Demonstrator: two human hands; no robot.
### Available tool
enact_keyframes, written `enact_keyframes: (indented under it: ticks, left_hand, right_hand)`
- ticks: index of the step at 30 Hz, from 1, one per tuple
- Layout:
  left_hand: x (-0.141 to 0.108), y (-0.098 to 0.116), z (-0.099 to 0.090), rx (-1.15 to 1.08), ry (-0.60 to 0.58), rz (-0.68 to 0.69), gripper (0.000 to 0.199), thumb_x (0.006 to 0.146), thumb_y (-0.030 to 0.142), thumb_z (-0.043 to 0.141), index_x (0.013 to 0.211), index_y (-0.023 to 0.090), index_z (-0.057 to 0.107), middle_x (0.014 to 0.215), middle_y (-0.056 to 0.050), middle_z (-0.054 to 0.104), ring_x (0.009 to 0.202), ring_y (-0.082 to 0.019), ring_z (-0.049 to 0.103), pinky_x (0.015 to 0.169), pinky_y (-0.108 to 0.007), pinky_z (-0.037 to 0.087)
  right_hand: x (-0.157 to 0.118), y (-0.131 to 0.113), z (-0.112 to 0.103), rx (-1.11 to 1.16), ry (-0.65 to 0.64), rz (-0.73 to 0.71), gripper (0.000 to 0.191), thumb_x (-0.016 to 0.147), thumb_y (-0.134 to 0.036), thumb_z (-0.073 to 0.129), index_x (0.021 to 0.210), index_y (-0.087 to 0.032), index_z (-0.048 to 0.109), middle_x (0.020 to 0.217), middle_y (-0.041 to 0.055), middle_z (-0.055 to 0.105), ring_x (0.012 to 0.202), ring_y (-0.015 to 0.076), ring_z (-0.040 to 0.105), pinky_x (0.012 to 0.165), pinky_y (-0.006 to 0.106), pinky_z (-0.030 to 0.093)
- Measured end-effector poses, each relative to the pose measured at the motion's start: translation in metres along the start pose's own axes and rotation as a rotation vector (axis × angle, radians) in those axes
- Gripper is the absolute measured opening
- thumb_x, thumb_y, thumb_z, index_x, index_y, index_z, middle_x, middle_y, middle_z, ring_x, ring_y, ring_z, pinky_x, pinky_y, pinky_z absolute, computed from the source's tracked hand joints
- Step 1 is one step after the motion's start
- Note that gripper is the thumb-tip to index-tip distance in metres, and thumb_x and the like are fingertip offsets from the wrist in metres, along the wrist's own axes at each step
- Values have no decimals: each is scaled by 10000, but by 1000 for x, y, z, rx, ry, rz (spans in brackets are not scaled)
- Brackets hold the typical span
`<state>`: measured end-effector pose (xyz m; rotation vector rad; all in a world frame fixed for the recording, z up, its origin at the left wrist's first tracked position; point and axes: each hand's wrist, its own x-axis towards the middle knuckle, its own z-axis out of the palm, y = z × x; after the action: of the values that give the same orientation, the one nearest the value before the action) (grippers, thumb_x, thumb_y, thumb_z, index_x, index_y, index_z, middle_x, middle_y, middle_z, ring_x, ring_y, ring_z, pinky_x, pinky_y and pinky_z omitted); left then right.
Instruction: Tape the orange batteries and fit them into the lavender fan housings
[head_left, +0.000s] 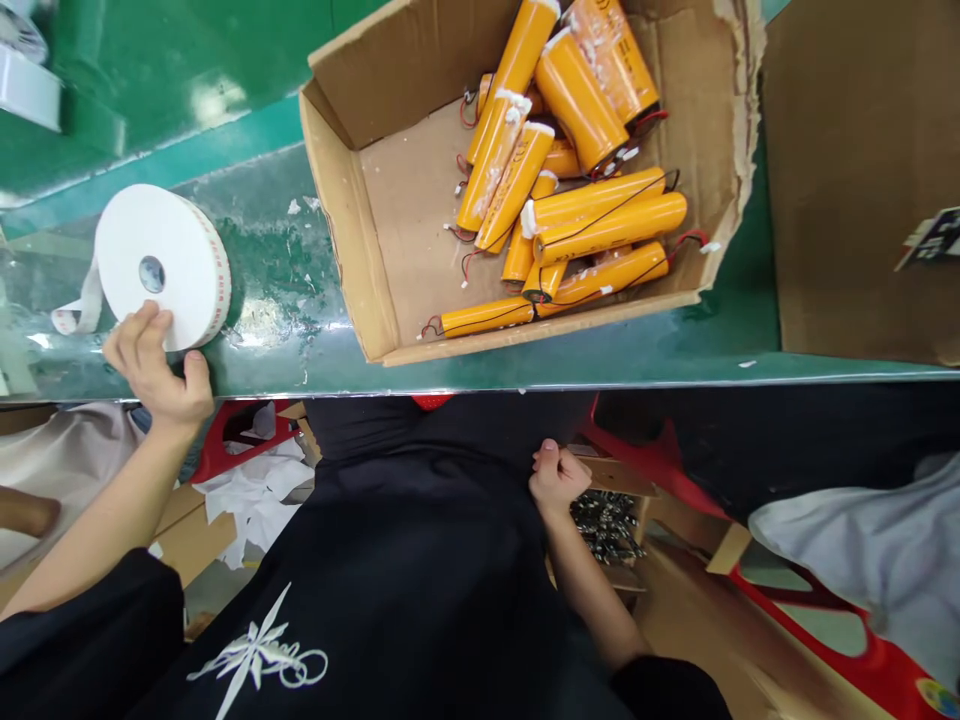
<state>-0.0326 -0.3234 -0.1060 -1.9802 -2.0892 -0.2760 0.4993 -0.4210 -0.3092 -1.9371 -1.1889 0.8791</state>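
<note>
Smooth papery roll [176,250], glossy cylinders [581,100], matt cardboard box [401,225]

Carton [847,200] stands on green bench [262,180], right side. Below bench level: white paper [259,490], left; red chair [883,662], right.

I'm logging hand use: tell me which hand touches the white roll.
The left hand, touching the white roll on the green table; the right hand is curled beside the black shirt, away from the roll.

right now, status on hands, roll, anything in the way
Left hand touching white roll, right hand loosely curled. Roll on green bench, loose end out left. Cardboard box to its right, apparently not blocking.
</note>
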Motion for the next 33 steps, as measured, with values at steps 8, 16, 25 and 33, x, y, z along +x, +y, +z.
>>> enact_keyframes:
  ticks: [8,16,25,33]
  left_hand:
    - [-1,2,0,-8,-10,-47,682,876,522,456,1406,107,573,1525,-174,570,1448,-325,495,1217,-563,328]
    - [3,3,2,5,-69,-209,681,779,430,553,1357,78,628,1543,-163,580,1469,-307,473,1229,-556,318]
    - [-15,29,0,20,-344,-364,471,966,361,530,1388,174,627,1667,-13,463,1613,-272,315,1294,-635,277]
    - [-28,33,69,-164,-203,-271,488,1149,424,289,1312,131,643,1803,45,144,1661,-353,79,1260,-695,277]
  right_hand:
    - [0,-1,-5,-24,-11,1,686,990,-701,532,483,-242,578,417,27,568,394,168,546,491,300,438]
    - [6,-4,-2,7,-32,-49,665,1006,-651,546,487,-234,574,424,31,567,396,162,547,485,288,440]
    - [17,-18,-20,-170,-162,-139,660,964,-718,592,494,-256,600,441,53,618,392,224,592,445,329,440]
    - [50,-118,-40,-401,-792,-359,639,980,-731,560,677,-207,764,605,87,738,483,250,693,463,324,535]
